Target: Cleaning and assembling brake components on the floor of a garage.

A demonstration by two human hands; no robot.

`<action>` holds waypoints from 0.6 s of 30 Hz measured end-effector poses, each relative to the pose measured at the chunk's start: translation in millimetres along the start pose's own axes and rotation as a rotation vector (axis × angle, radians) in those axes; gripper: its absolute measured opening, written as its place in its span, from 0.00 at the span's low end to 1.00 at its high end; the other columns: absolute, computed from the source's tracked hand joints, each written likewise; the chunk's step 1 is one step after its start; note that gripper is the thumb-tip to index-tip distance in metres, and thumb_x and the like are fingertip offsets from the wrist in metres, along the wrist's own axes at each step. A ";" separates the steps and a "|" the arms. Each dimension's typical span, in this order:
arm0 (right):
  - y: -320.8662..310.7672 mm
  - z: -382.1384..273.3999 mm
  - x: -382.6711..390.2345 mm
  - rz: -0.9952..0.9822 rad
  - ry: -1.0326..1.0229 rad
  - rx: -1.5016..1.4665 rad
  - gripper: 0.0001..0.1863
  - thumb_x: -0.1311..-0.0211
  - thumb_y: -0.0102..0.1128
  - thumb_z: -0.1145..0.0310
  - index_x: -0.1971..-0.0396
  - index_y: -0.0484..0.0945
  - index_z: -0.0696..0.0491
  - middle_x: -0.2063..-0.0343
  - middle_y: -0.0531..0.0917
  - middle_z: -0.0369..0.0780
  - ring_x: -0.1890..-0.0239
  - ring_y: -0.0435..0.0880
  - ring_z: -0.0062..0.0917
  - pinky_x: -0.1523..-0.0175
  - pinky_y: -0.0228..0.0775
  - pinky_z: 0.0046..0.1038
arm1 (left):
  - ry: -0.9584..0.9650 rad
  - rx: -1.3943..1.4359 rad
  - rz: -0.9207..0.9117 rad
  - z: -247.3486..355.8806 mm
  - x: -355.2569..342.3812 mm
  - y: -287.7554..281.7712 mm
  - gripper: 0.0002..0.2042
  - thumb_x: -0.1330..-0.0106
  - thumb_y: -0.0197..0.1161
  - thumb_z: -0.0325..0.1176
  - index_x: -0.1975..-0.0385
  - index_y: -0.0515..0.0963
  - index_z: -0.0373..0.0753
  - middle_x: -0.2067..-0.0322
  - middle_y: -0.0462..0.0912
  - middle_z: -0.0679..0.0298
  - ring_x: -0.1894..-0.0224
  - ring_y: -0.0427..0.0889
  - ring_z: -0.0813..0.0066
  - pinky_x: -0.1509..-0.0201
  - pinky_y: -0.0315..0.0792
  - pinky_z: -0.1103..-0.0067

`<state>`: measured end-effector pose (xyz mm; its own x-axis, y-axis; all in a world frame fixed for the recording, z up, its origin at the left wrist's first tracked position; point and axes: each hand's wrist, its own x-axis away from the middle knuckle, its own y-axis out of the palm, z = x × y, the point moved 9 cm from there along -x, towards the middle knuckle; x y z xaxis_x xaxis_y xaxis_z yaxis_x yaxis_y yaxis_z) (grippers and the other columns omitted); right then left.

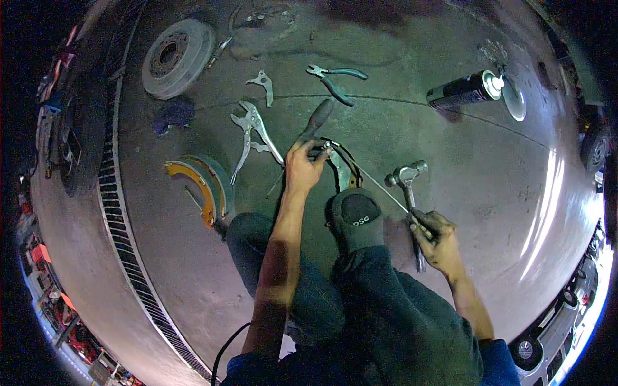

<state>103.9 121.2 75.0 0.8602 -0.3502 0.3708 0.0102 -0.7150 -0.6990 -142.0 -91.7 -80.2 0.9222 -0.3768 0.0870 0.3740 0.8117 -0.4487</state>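
Note:
My left hand (304,168) is closed, its fingertips pinching the upper end of a curved brake shoe (351,168). A small metal piece shows at those fingertips, too small to name. My shoe (356,222) presses on the brake shoe's lower end and hides it. In my right hand (438,242) is the dark handle of a long screwdriver (384,188), its thin shaft slanting up and left to the brake shoe. Whether its tip touches is unclear. Just beyond my left hand lies another dark-handled screwdriver (320,113). A hammer (407,177) rests beside my right hand.
Locking pliers (252,133) and two more brake shoes (205,188) lie to the left. Farther off are a brake drum (182,59), a metal lever (263,85), cutting pliers (338,78) and a spray can (462,91) on its side. A drain grate (122,241) runs along the left.

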 end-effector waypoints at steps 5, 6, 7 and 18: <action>5.1 4.8 -0.6 -0.031 0.110 -0.108 0.16 0.35 0.66 0.68 0.50 0.84 0.58 0.63 0.87 0.48 0.62 0.88 0.31 0.56 0.77 0.29 | 0.004 -0.076 0.011 -8.5 -1.3 -0.3 0.14 0.43 0.77 0.35 0.62 0.86 0.35 0.61 0.86 0.50 0.58 0.86 0.56 0.52 0.78 0.67; 6.3 4.3 0.6 -0.022 0.106 -0.115 0.16 0.35 0.66 0.67 0.50 0.84 0.58 0.62 0.87 0.48 0.62 0.88 0.30 0.55 0.77 0.29 | 0.012 -0.093 0.020 -8.5 -0.9 -0.7 0.14 0.43 0.77 0.35 0.62 0.86 0.35 0.61 0.86 0.50 0.58 0.86 0.56 0.51 0.78 0.67; 8.2 5.0 2.2 -0.021 0.113 -0.103 0.16 0.35 0.66 0.67 0.50 0.84 0.58 0.61 0.87 0.47 0.61 0.88 0.30 0.54 0.77 0.29 | -0.024 -0.109 0.004 -12.1 -0.8 0.6 0.14 0.43 0.77 0.35 0.62 0.86 0.35 0.61 0.86 0.50 0.58 0.86 0.56 0.51 0.78 0.67; 17.8 -29.4 40.6 0.110 -0.093 0.076 0.22 0.41 0.64 0.80 0.45 0.81 0.51 0.59 0.81 0.48 0.64 0.87 0.39 0.60 0.79 0.34 | -0.034 -0.075 -0.024 -7.9 1.4 -7.6 0.16 0.42 0.76 0.37 0.59 0.86 0.35 0.59 0.86 0.48 0.55 0.86 0.51 0.49 0.78 0.65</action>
<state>124.0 76.4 95.6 0.9015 -0.3640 0.2340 -0.0510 -0.6264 -0.7778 -144.4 -102.0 -83.7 0.9163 -0.3793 0.1284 0.3889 0.7664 -0.5113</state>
